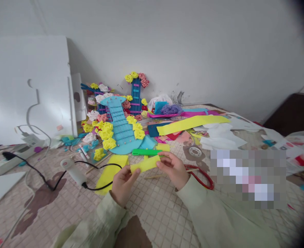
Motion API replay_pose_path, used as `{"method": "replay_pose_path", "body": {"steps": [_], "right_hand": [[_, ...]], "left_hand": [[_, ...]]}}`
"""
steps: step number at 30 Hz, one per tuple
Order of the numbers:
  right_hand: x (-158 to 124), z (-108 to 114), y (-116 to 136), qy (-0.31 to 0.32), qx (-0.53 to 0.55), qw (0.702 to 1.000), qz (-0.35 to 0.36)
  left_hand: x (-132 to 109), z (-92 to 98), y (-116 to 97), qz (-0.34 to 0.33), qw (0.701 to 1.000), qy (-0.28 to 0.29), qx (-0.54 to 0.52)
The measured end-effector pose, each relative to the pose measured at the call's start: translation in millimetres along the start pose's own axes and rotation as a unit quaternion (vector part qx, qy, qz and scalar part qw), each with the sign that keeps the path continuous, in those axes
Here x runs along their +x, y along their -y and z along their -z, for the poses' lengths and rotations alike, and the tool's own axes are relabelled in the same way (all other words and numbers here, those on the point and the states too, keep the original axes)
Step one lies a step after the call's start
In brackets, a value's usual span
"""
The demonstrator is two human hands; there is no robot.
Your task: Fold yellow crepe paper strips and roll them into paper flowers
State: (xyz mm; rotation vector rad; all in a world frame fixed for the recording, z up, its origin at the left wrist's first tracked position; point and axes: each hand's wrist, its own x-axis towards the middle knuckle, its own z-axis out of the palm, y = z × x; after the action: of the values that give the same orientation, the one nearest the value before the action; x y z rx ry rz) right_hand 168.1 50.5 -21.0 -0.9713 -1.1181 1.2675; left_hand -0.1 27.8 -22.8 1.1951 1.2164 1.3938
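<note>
A short strip of yellow crepe paper [147, 164] is stretched between my two hands above the table. My left hand [123, 182] pinches its left end between thumb and fingers. At the other end, my right hand [174, 168] grips it the same way. Just behind the strip lies a bright green utility knife [145, 152]. A larger yellow paper sheet [108, 177] rests to the left of my left hand, partly under a black cable. Red-handled scissors [202, 176] lie beside my right wrist, partly hidden by the sleeve.
A light-blue cardboard shape with yellow paper flowers [119, 124] leans at the back. On the left are a white glue gun [73, 172] with its cable and a power strip [12, 158]. A long yellow strip [193, 124] and a tape roll [195, 151] lie behind right.
</note>
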Motion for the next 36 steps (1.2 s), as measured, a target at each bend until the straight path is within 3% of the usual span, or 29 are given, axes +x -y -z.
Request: {"method": "replay_pose_path", "body": {"steps": [13, 19, 27, 36], "right_hand": [[2.8, 3.9, 2.0, -0.054, -0.001, 0.999, 0.005], [3.7, 4.1, 0.5, -0.057, -0.014, 0.998, 0.017], [2.0, 3.8, 1.1, -0.051, -0.037, 0.997, 0.033], [-0.4, 1.6, 2.5, -0.034, -0.044, 0.998, 0.035]], "left_hand": [[-4.2, -0.9, 8.8, 0.037, 0.988, 0.107, 0.108], [-6.5, -4.2, 12.4, 0.023, 0.989, 0.132, 0.06], [-11.4, -8.9, 3.0, 0.033, 0.991, 0.118, 0.06], [-15.9, -13.6, 1.3, 0.062, 0.986, 0.155, -0.022]]}}
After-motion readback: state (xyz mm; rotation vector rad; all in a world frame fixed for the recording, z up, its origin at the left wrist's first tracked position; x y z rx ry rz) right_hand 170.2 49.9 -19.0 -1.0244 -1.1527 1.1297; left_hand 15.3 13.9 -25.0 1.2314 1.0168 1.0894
